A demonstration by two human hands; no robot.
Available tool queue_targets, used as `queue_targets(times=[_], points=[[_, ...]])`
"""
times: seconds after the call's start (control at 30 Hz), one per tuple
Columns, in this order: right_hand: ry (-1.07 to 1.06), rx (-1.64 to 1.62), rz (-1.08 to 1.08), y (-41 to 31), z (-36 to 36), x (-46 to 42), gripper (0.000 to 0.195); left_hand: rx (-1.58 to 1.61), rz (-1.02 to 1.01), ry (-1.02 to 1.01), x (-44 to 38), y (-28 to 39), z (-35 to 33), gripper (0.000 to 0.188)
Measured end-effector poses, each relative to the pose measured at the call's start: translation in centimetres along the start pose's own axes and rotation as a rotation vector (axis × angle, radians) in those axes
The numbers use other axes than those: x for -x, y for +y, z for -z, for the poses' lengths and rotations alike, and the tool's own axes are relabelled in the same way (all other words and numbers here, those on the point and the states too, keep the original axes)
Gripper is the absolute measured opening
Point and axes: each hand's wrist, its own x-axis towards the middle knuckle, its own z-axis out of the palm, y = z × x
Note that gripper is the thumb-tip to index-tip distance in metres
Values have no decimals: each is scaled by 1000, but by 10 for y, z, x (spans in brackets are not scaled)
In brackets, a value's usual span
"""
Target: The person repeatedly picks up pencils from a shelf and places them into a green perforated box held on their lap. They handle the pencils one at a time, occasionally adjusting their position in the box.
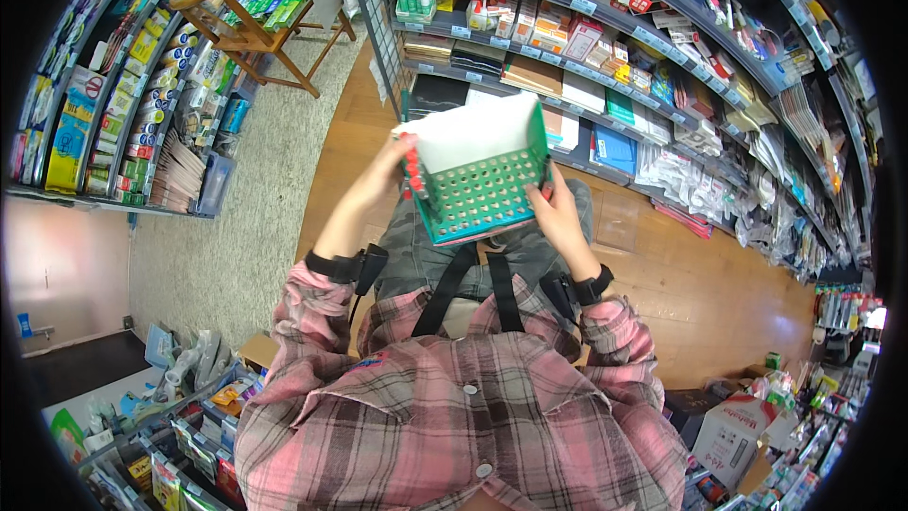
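Note:
Over my lap is a green display box point(482, 195) with a raised white back panel and rows of round holes. My left hand point(399, 160) grips its left side, together with several red-capped pens or markers point(413, 167) held against the edge. My right hand point(552, 199) is closed on the box's right side, the thumb at the front corner. A dark pen-like item with a red part point(547, 188) lies under the right fingers. The holes that show hold no pens. Both wrists wear black straps with small devices.
Ahead and right, curved shelves point(553, 57) carry boxed stationery, notebooks and bagged goods. Another stocked rack point(135, 85) stands at the left, near a wooden chair point(262, 35) with green packs on it. Cartons point(731, 433) sit at the lower right, and filled bins point(191, 440) at the lower left.

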Motion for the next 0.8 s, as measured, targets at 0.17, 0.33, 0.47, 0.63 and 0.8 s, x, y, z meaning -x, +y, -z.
queue_targets(times=[0.17, 0.33, 0.47, 0.63, 0.8], points=[[-159, 26, 93, -15, -17, -22, 54, 13, 95, 73, 12, 22, 30, 46], [-305, -76, 76, -5, -30, -57, 61, -149, 47, 176, -16, 38, 38, 27], [-605, -369, 286, 34, -34, -98, 88, -214, 32, 242, -40, 53, 50, 23], [-450, -1040, -628, 109, -89, -141, 93, 12, 155, 463, -63, 66, 76, 45], [-519, -874, -762, 117, -110, -160, 89, 76, 166, 437, -99, 125, 72, 25]])
